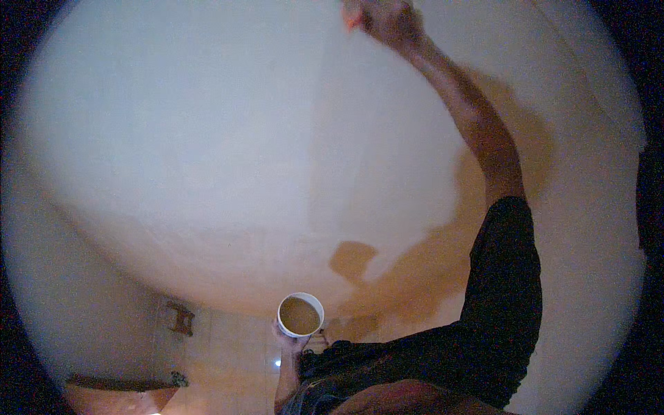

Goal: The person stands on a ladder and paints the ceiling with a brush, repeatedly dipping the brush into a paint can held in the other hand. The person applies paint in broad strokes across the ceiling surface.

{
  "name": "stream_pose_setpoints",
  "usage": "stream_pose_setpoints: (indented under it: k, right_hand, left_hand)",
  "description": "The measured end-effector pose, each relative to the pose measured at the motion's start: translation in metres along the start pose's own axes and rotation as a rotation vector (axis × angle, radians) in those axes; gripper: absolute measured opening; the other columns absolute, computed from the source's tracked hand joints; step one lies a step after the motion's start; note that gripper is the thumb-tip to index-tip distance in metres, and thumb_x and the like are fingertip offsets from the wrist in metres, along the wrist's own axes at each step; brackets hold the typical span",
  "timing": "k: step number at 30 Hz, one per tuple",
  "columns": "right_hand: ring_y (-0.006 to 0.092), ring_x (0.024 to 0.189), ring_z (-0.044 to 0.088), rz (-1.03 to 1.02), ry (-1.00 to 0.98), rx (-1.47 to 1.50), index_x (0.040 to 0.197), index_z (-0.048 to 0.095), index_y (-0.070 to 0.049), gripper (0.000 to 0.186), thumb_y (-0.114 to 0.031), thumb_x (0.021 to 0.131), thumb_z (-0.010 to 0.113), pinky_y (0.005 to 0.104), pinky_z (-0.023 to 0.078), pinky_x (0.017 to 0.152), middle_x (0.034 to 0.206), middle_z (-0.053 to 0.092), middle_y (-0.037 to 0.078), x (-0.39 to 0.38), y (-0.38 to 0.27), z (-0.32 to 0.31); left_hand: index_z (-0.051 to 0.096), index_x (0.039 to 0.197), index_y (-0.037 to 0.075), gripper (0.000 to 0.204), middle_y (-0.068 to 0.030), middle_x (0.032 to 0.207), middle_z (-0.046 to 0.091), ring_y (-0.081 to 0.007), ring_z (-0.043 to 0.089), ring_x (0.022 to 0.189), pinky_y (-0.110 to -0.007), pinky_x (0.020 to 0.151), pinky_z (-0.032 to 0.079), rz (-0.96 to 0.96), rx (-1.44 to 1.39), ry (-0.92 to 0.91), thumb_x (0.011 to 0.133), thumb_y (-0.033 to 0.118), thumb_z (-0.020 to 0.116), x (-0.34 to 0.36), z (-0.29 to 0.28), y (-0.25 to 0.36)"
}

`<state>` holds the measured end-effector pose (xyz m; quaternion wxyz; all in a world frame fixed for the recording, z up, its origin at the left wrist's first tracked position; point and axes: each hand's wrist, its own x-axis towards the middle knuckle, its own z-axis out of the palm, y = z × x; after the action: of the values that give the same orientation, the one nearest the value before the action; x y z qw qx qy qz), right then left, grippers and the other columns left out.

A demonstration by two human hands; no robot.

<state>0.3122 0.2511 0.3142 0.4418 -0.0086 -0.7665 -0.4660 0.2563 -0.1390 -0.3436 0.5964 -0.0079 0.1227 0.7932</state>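
Observation:
My left hand (pixel 287 337) is low in the middle, closed around a white tub (pixel 321 312) from below and the side. A tan-brown liquid (pixel 299 316) fills much of the tub, which is held with its round mouth up. High at the upper edge, my right hand (pixel 393 24) is stretched out in front of a pale wall (pixel 207 124). Its fingers are curled and blurred. Something reddish-orange (pixel 353 16) shows at the fingers, but its kind is not clear, and the frame's top edge cuts off the rest.
The shadow (pixel 429 263) of my arm and the tub falls on the wall. A small brown wooden piece (pixel 181 318) stands on the tiled floor (pixel 221 353) at the lower left, near a side wall (pixel 97 277). A curved brown object (pixel 121 398) lies at the bottom left.

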Motion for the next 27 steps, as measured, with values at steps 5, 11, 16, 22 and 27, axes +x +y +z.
stream_pose_setpoints:
  k: [5,11,16,22,27]
  right_hand:
    - [0.0285,0.089,0.071,0.11,-0.299,0.461,0.123,0.066,-0.013,0.036,-0.015,0.087,0.069,0.0393,0.06,0.072,0.1,0.071,0.012,-0.045,-0.11,-0.026]
    - [0.0245,0.076,0.068,0.503,0.167,0.448,0.096,0.067,-0.003,0.025,-0.027,0.092,0.072,0.04,0.055,0.068,0.086,0.071,0.01,0.069,-0.018,-0.058]
    - [0.0162,0.068,0.057,0.394,0.379,0.43,0.09,0.06,0.0,0.033,-0.031,0.1,0.067,0.0346,0.048,0.064,0.077,0.061,0.004,0.108,0.091,-0.06]
    - [0.0302,0.078,0.07,-0.263,0.422,0.121,0.106,0.067,0.001,0.022,-0.02,0.1,0.064,0.0391,0.057,0.071,0.084,0.07,0.011,0.056,0.038,-0.045]
    - [0.0256,0.092,0.073,-0.067,0.07,0.524,0.108,0.066,-0.001,0.023,-0.021,0.097,0.069,0.0386,0.06,0.084,0.091,0.072,0.01,0.0,-0.021,-0.041]
  left_hand:
    - [0.045,0.147,0.01,0.084,-0.0204,0.138,0.055,-0.0405,0.058,0.116,-0.058,0.091,0.052,0.018,-0.002,0.007,0.088,0.07,0.051,-0.024,0.016,0.008]
    - [0.041,0.148,0.007,0.085,-0.0267,0.129,0.059,-0.0422,0.065,0.1,-0.054,0.077,0.058,0.124,0.089,0.107,0.091,0.069,0.05,-0.064,0.023,0.019]
    - [0.04,0.148,0.006,0.091,-0.0311,0.125,0.06,-0.0442,0.067,0.092,-0.053,0.072,0.06,-0.014,-0.032,0.019,0.088,0.075,0.047,-0.023,0.008,0.0]
    - [0.041,0.15,0.016,0.079,-0.0211,0.142,0.052,-0.0502,0.061,0.115,-0.067,0.075,0.06,-0.044,-0.226,-0.112,0.09,0.066,0.051,-0.019,-0.017,-0.002]
    - [0.041,0.149,0.011,0.087,-0.0271,0.136,0.055,-0.051,0.062,0.108,-0.063,0.074,0.06,-0.076,-0.178,0.017,0.087,0.071,0.05,-0.031,-0.007,0.006]
